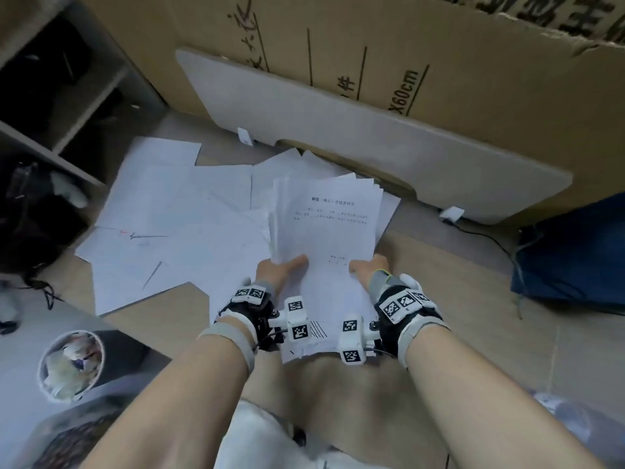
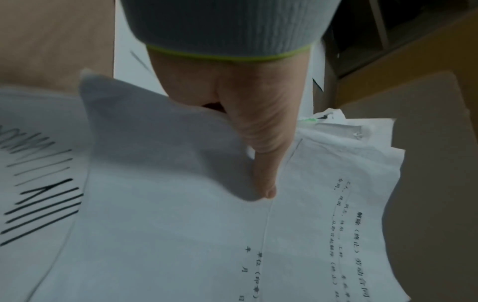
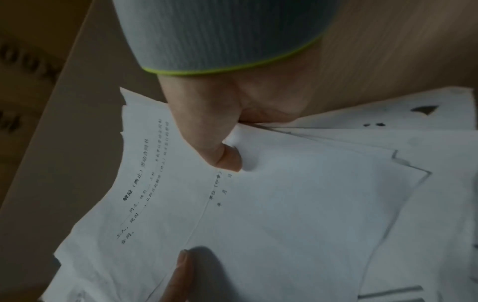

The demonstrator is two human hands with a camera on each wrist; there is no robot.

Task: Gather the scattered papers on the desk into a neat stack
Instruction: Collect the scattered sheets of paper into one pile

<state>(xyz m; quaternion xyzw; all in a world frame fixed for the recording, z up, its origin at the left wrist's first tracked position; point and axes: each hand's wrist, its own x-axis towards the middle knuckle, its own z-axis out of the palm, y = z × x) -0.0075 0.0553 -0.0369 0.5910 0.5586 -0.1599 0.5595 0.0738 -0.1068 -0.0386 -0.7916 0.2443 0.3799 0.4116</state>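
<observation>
A loosely squared stack of white papers [image 1: 329, 228] is held up at the centre of the head view, its top sheet printed with a few lines of text. My left hand [image 1: 285, 267] grips the stack's near left edge, thumb on top [image 2: 264, 169], fingers hidden underneath. At the near right edge my right hand [image 1: 362, 267] pinches it the same way, thumb pressed into the top sheet [image 3: 223, 153]. The stack [image 2: 181, 235] fans unevenly at its corners [image 3: 297, 204]. Several loose sheets [image 1: 162, 214] lie overlapping on the wooden surface to the left and behind.
A big cardboard box [image 1: 439, 55] and a leaning white board [image 1: 338, 130] close off the back. A dark shelf unit [image 1: 67, 96] stands at the left, a blue bag [image 1: 575, 252] at the right. A white cup [image 1: 71, 363] sits near left, and a black cable [image 1: 480, 235] runs right.
</observation>
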